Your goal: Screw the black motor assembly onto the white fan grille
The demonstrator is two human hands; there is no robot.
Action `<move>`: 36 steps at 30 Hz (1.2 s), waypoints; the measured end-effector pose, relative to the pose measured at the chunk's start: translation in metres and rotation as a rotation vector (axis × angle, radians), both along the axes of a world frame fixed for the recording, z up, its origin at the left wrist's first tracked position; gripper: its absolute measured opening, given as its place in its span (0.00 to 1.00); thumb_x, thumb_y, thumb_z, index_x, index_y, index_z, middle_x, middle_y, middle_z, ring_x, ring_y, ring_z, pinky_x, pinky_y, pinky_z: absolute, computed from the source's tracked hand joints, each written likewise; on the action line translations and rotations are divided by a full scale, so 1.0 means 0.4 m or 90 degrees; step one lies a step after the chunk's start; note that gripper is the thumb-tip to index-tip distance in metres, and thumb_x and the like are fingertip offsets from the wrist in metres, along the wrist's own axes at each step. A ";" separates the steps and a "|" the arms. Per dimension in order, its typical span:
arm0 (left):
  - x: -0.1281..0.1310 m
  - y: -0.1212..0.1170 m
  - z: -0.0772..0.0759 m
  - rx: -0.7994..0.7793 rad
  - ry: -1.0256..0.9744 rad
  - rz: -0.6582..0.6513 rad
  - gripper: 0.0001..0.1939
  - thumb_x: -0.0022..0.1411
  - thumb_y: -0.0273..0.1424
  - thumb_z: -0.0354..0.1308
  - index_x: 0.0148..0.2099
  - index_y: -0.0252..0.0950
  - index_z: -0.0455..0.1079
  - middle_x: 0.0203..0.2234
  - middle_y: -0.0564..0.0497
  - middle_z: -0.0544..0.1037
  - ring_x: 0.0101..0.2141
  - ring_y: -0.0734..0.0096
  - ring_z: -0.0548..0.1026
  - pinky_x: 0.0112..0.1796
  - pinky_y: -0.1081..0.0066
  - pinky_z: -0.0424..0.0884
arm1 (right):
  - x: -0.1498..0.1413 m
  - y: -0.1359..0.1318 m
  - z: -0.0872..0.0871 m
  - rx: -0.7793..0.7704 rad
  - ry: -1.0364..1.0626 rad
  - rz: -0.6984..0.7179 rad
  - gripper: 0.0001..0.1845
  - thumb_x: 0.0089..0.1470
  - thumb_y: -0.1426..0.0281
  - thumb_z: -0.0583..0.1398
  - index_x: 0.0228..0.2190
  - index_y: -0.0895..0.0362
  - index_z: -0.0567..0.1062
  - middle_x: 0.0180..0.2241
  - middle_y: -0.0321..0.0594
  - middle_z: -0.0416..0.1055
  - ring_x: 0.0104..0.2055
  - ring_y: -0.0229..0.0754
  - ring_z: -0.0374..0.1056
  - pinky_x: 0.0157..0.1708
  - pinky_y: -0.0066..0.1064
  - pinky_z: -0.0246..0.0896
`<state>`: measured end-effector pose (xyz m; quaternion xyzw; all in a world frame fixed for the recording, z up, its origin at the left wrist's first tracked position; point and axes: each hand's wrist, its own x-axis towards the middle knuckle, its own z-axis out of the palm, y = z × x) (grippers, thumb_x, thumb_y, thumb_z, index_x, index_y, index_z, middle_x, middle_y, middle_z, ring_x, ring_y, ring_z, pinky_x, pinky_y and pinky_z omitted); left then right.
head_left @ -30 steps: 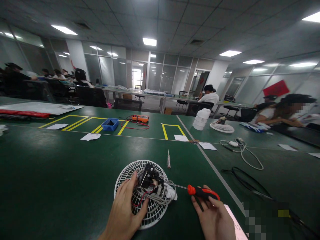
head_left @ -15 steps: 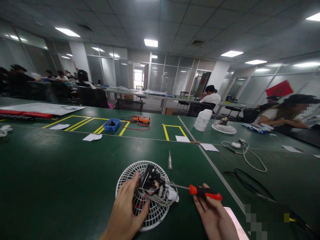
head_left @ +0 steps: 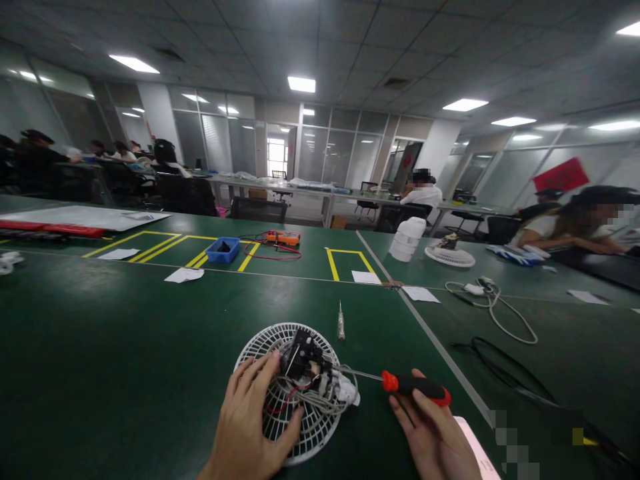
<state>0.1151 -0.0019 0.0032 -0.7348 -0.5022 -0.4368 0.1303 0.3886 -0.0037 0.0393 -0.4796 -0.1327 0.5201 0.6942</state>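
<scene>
A round white fan grille lies on the green table with a black fan motor on top. Red wires and a bundled grey cord run about the motor, beside a white plastic part. My left hand curves around the motor's left side, fingertips against it and thumb over the grille. In my right hand is a red and black screwdriver, held by the handle between thumb and fingers. Its shaft points left into the motor assembly, where the tip is hidden.
A small clear-handled screwdriver lies beyond the grille. Farther back are a blue bin, an orange multimeter, a white container and another fan grille. Cables lie at right; a pink object is beside my right wrist. People sit nearby.
My right hand and the screwdriver have shifted slightly right and down. My left hand stays at the motor, its thumb a little lower.
</scene>
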 end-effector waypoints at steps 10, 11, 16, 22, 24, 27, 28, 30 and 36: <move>0.020 -0.021 0.026 0.074 0.001 -0.012 0.38 0.58 0.31 0.64 0.68 0.39 0.55 0.59 0.40 0.69 0.64 0.43 0.62 0.64 0.37 0.57 | 0.001 -0.008 -0.015 0.030 0.005 -0.003 0.18 0.37 0.65 0.75 0.33 0.53 0.78 0.44 0.37 0.76 0.53 0.52 0.72 0.49 0.45 0.73; 0.026 -0.021 0.031 0.086 -0.007 -0.029 0.36 0.58 0.29 0.63 0.67 0.40 0.57 0.59 0.40 0.68 0.65 0.43 0.61 0.64 0.37 0.58 | 0.003 -0.008 -0.014 0.034 -0.003 0.002 0.18 0.38 0.66 0.75 0.33 0.53 0.78 0.45 0.37 0.76 0.53 0.53 0.72 0.50 0.45 0.73; 0.065 -0.013 0.053 0.014 0.010 -0.030 0.24 0.61 0.28 0.60 0.59 0.42 0.67 0.63 0.40 0.63 0.67 0.40 0.56 0.59 0.37 0.65 | -0.008 -0.007 -0.005 0.003 -0.037 -0.014 0.31 0.36 0.63 0.77 0.44 0.52 0.75 0.33 0.33 0.77 0.35 0.45 0.76 0.39 0.38 0.75; 0.076 0.007 0.044 -0.059 0.037 -0.023 0.20 0.64 0.30 0.59 0.57 0.45 0.71 0.67 0.44 0.59 0.69 0.39 0.50 0.61 0.34 0.61 | -0.030 -0.007 0.012 -0.021 -0.015 -0.025 0.34 0.35 0.61 0.76 0.45 0.53 0.73 0.30 0.35 0.77 0.34 0.47 0.76 0.33 0.38 0.75; 0.074 0.009 0.041 -0.059 0.035 -0.036 0.20 0.64 0.29 0.59 0.58 0.45 0.71 0.67 0.43 0.57 0.69 0.39 0.52 0.61 0.36 0.63 | -0.031 -0.007 0.012 0.004 0.013 -0.036 0.30 0.35 0.63 0.74 0.42 0.54 0.74 0.36 0.38 0.78 0.42 0.51 0.76 0.39 0.43 0.75; 0.076 0.005 0.043 -0.054 0.024 -0.061 0.21 0.64 0.28 0.58 0.59 0.42 0.70 0.68 0.41 0.55 0.66 0.43 0.58 0.60 0.41 0.66 | -0.031 -0.009 0.009 0.022 0.000 -0.046 0.29 0.34 0.65 0.73 0.41 0.55 0.74 0.36 0.36 0.78 0.42 0.49 0.76 0.43 0.43 0.74; 0.076 0.002 0.045 -0.046 0.016 -0.066 0.21 0.63 0.28 0.58 0.58 0.42 0.70 0.67 0.41 0.56 0.65 0.44 0.60 0.59 0.42 0.67 | -0.032 -0.009 0.009 0.018 -0.021 -0.048 0.31 0.34 0.65 0.74 0.42 0.54 0.73 0.34 0.35 0.77 0.38 0.47 0.76 0.41 0.40 0.74; 0.075 -0.004 0.049 -0.029 -0.006 -0.070 0.21 0.62 0.28 0.59 0.57 0.41 0.71 0.65 0.40 0.57 0.63 0.46 0.63 0.58 0.44 0.69 | -0.034 -0.010 0.009 0.008 -0.069 -0.052 0.37 0.34 0.63 0.75 0.47 0.54 0.71 0.28 0.32 0.75 0.29 0.42 0.73 0.34 0.35 0.72; 0.068 -0.018 0.037 0.008 -0.062 -0.046 0.22 0.61 0.27 0.61 0.58 0.42 0.71 0.61 0.41 0.59 0.60 0.49 0.65 0.56 0.48 0.73 | -0.036 -0.014 0.017 0.016 -0.091 -0.029 0.38 0.37 0.58 0.74 0.49 0.54 0.72 0.30 0.35 0.77 0.31 0.43 0.73 0.30 0.33 0.70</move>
